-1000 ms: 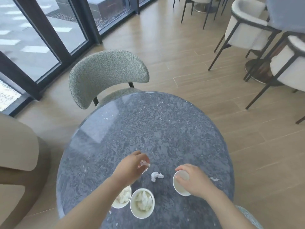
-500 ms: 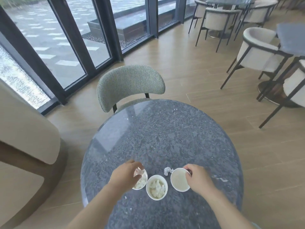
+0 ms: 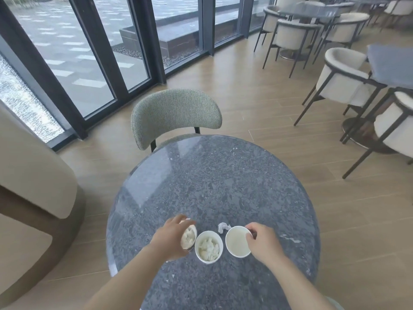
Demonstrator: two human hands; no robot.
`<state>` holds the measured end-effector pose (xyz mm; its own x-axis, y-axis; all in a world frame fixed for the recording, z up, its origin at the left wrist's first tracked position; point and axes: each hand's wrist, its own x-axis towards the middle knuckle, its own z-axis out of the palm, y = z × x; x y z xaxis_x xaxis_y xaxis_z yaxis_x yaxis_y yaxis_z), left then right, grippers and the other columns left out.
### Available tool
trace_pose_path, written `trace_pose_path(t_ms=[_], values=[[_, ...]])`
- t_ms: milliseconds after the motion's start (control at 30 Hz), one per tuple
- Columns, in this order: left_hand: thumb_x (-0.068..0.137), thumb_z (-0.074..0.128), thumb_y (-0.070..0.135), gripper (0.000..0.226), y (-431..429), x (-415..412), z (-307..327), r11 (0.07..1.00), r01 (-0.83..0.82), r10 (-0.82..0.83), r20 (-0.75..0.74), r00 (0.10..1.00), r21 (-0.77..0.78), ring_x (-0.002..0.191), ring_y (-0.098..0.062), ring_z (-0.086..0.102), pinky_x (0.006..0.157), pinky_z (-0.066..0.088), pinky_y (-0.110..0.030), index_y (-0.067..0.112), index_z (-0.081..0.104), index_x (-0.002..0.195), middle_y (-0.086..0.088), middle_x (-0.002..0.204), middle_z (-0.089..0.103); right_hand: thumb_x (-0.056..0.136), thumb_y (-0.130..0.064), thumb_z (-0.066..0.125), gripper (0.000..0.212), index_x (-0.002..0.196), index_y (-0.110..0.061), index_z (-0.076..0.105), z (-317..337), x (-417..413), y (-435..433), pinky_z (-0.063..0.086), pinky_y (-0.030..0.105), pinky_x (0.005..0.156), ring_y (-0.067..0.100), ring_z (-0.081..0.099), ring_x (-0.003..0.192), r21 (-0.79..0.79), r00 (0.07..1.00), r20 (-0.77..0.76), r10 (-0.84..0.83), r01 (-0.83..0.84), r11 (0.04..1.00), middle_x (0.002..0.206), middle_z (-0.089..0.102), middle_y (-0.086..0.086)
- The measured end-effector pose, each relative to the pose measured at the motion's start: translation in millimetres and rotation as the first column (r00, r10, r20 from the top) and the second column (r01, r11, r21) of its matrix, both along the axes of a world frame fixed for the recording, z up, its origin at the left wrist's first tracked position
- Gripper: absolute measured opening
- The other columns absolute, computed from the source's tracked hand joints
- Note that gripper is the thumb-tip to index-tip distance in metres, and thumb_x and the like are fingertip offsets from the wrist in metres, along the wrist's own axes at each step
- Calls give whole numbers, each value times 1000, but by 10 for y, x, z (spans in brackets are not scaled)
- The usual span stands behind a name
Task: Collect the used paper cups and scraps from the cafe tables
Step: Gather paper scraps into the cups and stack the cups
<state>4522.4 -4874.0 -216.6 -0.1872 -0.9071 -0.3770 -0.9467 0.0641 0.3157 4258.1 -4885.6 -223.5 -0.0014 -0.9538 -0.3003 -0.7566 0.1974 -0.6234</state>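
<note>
Three white paper cups stand in a row near the front of the round grey stone table (image 3: 223,180). The left cup (image 3: 188,237) holds crumpled paper, and my left hand (image 3: 171,239) hovers over it with fingers curled down at its rim. The middle cup (image 3: 209,246) is full of paper scraps. The right cup (image 3: 237,241) is empty; my right hand (image 3: 262,241) pinches its right rim. A crumpled white paper scrap (image 3: 223,227) lies on the table just behind the middle and right cups.
A grey-green fabric chair (image 3: 175,115) is tucked at the table's far side. A beige armchair (image 3: 31,180) stands at the left. White chairs (image 3: 342,79) and another table are at the right. Tiny white crumbs (image 3: 288,237) dot the tabletop.
My left hand carried a paper scrap back from the table to the left cup. The right hand slid the empty cup in next to the other two. The view tilted up.
</note>
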Motion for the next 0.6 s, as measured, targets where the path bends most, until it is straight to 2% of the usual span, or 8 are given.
trace_pose_path(t_ms=[100,200,300,400,600], values=[[71,70,30,79,-8,-19,-35,999,39,-40,55,998,16,134,-17,27,94,48,-37,42,26,136,9,147,24,82,-11,53,19,85,-22,67,12,-18,7,47,25,64,11,61,75,-9,1000,10,-12,12,1000,82,68,-7],[72,70,26,80,-28,-32,-75,1000,16,-16,53,998,16,130,-17,32,88,50,-35,43,25,136,9,144,27,82,-10,53,19,87,-20,68,49,-27,-28,44,23,63,13,62,76,-42,999,17,-33,34,999,83,69,-5],[74,67,26,76,-54,-5,-73,999,-53,54,8,999,-12,125,-17,35,85,51,-32,43,26,136,9,138,31,84,-11,53,18,92,-19,67,115,2,-108,41,22,64,13,60,79,-83,999,28,-37,39,996,88,69,-3],[72,67,28,77,-119,100,28,988,-138,134,-57,989,-66,125,-20,37,90,48,-33,39,27,138,6,137,33,85,-14,53,18,96,-19,67,177,144,-238,39,22,66,15,59,83,-145,1000,9,-12,13,989,92,66,-3],[68,69,26,76,-196,298,350,944,-247,214,-164,963,-219,119,-23,44,89,48,-35,37,34,134,2,133,36,84,-9,53,17,94,-14,67,125,755,-512,45,25,71,15,58,81,-156,992,83,99,-85,984,94,66,2]])
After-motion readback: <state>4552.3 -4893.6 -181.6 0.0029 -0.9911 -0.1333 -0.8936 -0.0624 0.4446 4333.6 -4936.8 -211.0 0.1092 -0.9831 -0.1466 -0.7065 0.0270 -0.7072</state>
